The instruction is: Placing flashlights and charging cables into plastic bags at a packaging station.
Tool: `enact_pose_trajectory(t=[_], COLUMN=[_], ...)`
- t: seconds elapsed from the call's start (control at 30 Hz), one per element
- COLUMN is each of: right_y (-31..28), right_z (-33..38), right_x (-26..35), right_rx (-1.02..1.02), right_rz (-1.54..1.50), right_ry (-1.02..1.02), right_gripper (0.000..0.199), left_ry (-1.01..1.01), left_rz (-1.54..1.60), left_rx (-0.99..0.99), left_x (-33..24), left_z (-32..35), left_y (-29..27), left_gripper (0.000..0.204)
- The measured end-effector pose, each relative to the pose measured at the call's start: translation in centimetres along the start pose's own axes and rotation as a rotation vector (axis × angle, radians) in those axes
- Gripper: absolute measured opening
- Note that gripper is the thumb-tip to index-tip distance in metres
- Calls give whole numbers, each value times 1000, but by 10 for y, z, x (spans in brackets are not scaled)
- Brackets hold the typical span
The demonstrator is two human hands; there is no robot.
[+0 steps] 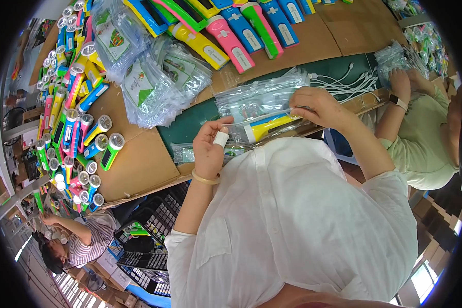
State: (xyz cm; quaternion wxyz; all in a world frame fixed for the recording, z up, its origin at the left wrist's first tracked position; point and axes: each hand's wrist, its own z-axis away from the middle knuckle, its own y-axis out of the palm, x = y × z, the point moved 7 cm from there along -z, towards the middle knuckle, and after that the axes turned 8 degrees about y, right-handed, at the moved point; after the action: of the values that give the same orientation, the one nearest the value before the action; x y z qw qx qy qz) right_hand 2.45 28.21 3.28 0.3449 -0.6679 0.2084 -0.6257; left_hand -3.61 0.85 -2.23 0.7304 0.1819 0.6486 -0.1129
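Note:
My left hand (pixel 209 148), with a white bandage on the thumb and a band at the wrist, grips the left end of a clear plastic bag (pixel 262 128). Inside the bag lies a yellow and blue flashlight (pixel 267 126). My right hand (pixel 321 107) pinches the bag's right end. Just behind the bag rests a stack of empty clear bags (pixel 259 95) on the green table top (pixel 190 123).
Rows of coloured flashlights (pixel 72 113) lie on cardboard at the left, more flashlights (pixel 231 31) at the top. Bagged leaflets (pixel 154 82) are heaped between them. White cables (pixel 344 82) lie at the right, where another person's hands (pixel 408 84) work. A third person (pixel 72 241) sits lower left.

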Motion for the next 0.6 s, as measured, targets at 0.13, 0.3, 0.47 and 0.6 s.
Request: enact_pose_trajectory(t=[0.13, 0.3, 0.47, 0.6], right_y=[0, -13, -128, -303], right_z=[4, 7, 2, -10], right_x=[-13, -25, -80, -62], right_rx=[17, -7, -495, -907], right_rz=[17, -164, -440, 90], right_ry=[105, 234, 546, 851], right_gripper=[15, 12, 21, 35], left_ry=[-47, 2, 187, 410], left_rz=[-44, -378, -739, -976], left_rx=[41, 117, 161, 257], left_x=[14, -1, -12, -23], left_z=[2, -17, -27, -51], left_y=[0, 8, 29, 66], left_gripper=[7, 18, 26, 28])
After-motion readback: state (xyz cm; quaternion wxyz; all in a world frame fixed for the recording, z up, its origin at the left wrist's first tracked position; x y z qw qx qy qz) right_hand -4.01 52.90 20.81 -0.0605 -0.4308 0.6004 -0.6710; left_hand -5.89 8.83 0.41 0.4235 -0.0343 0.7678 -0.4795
